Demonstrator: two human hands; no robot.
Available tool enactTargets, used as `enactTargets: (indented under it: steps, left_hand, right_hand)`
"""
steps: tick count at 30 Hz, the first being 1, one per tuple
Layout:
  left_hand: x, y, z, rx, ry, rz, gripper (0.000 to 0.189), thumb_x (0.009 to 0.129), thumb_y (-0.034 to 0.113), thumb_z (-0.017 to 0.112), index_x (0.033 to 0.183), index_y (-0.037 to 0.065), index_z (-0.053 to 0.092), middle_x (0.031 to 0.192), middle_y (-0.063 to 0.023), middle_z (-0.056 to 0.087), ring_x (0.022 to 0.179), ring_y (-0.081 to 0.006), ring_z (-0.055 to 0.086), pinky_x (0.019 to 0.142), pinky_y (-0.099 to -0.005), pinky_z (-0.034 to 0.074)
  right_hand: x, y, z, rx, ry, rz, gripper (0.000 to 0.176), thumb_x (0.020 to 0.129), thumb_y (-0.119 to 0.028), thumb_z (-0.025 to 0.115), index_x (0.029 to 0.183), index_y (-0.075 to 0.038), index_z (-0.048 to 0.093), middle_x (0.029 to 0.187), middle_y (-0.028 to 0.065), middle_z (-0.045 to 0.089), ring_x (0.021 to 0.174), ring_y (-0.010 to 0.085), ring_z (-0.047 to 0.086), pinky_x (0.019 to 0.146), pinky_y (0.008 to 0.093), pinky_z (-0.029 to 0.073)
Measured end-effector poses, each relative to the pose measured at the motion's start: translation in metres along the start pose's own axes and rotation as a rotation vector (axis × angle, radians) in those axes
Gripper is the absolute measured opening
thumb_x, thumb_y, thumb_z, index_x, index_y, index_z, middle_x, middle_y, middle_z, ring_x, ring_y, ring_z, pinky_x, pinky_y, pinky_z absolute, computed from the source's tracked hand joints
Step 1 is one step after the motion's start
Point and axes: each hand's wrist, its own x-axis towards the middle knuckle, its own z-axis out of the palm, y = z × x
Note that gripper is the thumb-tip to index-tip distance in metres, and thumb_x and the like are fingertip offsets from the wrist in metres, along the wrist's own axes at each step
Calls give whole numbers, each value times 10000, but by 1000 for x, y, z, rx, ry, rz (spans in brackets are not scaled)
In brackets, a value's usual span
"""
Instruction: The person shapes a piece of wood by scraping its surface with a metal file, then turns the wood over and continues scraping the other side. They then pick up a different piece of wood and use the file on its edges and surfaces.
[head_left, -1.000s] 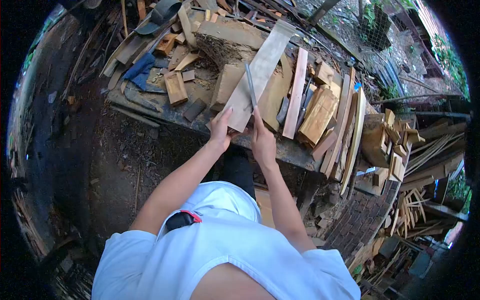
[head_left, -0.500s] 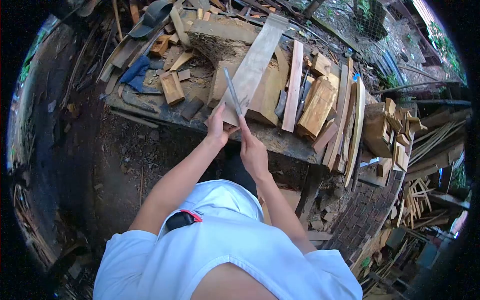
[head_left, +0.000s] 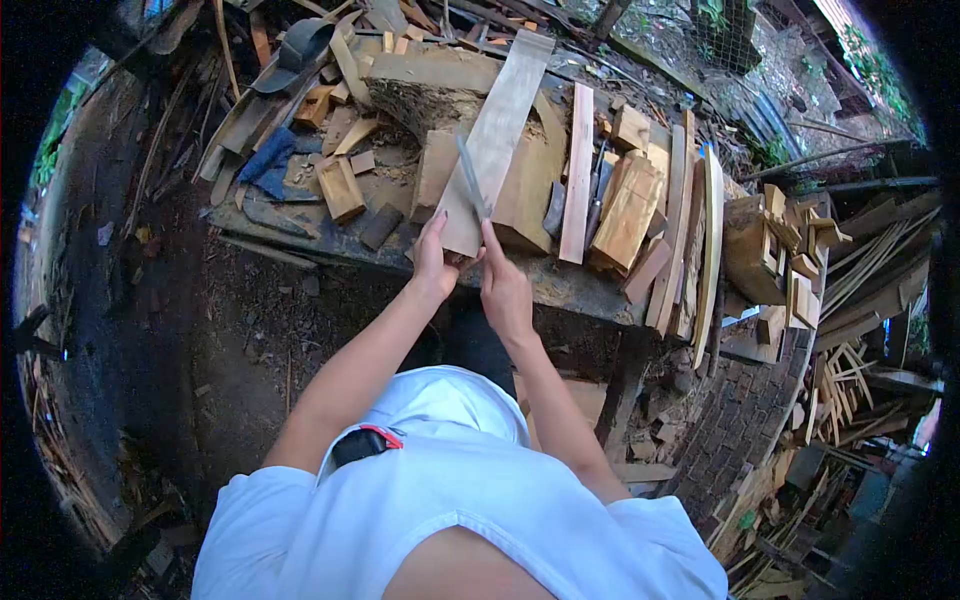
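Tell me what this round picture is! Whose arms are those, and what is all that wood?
There is no machine here, just a person working with two bare hands. A camera sits on the person's head and looks forward and down, so you see the white shirt at the bottom and both arms reaching out. Its lens bends the picture into a round shape. The left hand grips the near end of a long plank that lies on a cluttered workbench. The right hand holds a thin metal tool, perhaps a file, laid against the plank. Around them on the bench lie wood blocks, boards and a blue cloth.
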Motion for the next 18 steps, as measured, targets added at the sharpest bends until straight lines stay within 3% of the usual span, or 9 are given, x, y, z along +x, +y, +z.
enactTargets:
  steps: [4, 11, 15, 17, 18]
  left_hand:
    - [1, -2, 3, 2, 47, -17, 465, 972, 440, 486, 1352, 173, 492, 1279, -68, 572, 1157, -264, 550, 907, -526, 501]
    - [15, -10, -12, -23, -84, -15, 507, 978, 462, 452, 1378, 150, 482, 1277, -71, 591, 1141, -259, 577, 873, -504, 521]
    - [0, -3, 0, 16, 43, -17, 503, 970, 467, 478, 1368, 159, 486, 1304, -91, 569, 1171, -275, 559, 867, -504, 524]
    - [0, -4, 0, -18, 76, -43, 493, 962, 457, 512, 1354, 159, 487, 1301, -90, 559, 1175, -281, 552, 856, -503, 527]
    - [-4, -3, 5, -19, 97, -24, 492, 958, 451, 526, 1349, 155, 487, 1293, -88, 561, 1178, -284, 550, 859, -505, 525]
  right_hand:
    - [-43, 1, 4, -64, -65, 10, 559, 981, -104, 476, 1499, -276, 361, 949, 297, 639, 865, 464, 639, 713, 499, 492]
    - [33, 11, 1, -52, 32, 46, 591, 946, -75, 480, 1497, -252, 357, 923, 280, 654, 831, 469, 638, 709, 534, 482]
    - [-18, 8, 2, -33, -63, 7, 613, 950, -65, 486, 1505, -281, 345, 973, 282, 650, 877, 458, 640, 740, 508, 497]
    - [-46, 9, 10, -58, -7, -62, 685, 920, -49, 525, 1519, -309, 320, 727, 233, 603, 676, 427, 626, 648, 545, 483]
    - [-47, 10, 10, -37, -2, -78, 647, 939, -64, 500, 1514, -306, 330, 746, 234, 616, 687, 428, 631, 659, 544, 486]
